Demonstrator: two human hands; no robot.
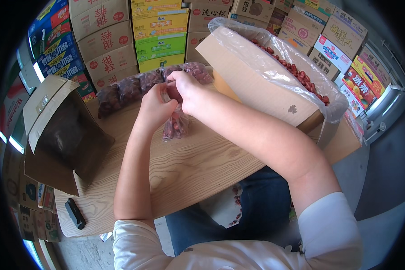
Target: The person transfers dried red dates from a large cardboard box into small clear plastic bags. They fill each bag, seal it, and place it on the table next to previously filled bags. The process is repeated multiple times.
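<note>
My left hand (154, 106) is closed around the gathered plastic of a clear bag of red dates (176, 128). My right hand (188, 90) grips the same bag from the other side, close against the left. The filled lower part of the bag shows beneath my hands, over the wooden table (192, 162). My fingers hide part of the plastic between them. Just behind my hands lies a row of several filled date bags (130, 91), side by side across the back of the table.
At right stands a large plastic-lined carton (256, 77) with loose red dates (292, 69) inside. A tilted cardboard box (67, 135) is at left, near a black object (75, 213). Stacked cartons (160, 33) line the back. Dates (237, 200) lie below the table's front edge.
</note>
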